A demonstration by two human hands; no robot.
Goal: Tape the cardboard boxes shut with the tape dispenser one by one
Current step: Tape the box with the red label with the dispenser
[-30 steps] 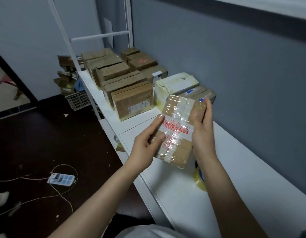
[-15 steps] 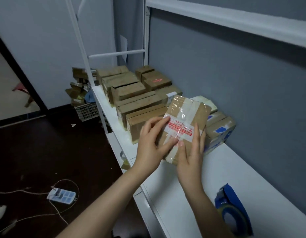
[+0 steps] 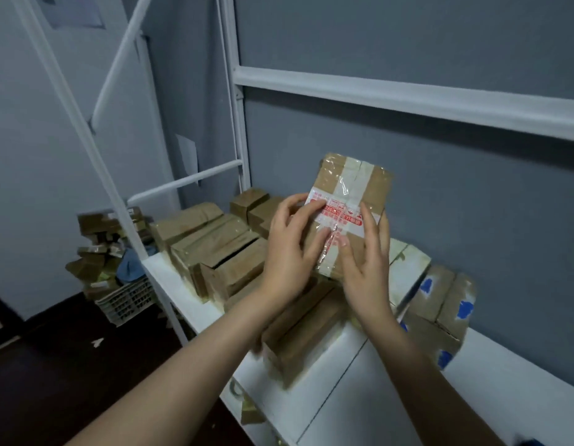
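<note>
A small brown cardboard box (image 3: 375, 185), crossed with clear tape and a white band of red print, is held up in the air above the row of boxes on the white table (image 3: 504, 381). My left hand (image 3: 289, 249) grips its left side, fingers curled over the printed band. My right hand (image 3: 366, 265) holds the right side, with the thumb pressed on the tape at the box's middle. Only a blue corner of the tape dispenser (image 3: 533, 441) shows at the bottom right edge.
Several taped brown boxes (image 3: 221, 249) stand in rows on the table's far end. Boxes with blue marks (image 3: 440, 304) sit against the grey wall at right. A white metal frame (image 3: 237, 123) rises behind. A crate of cardboard scraps (image 3: 125, 297) stands on the dark floor.
Both hands have lifted the box up and carried it farther over the row of boxes. The view has tilted up, so the tape dispenser has slid almost out of sight.
</note>
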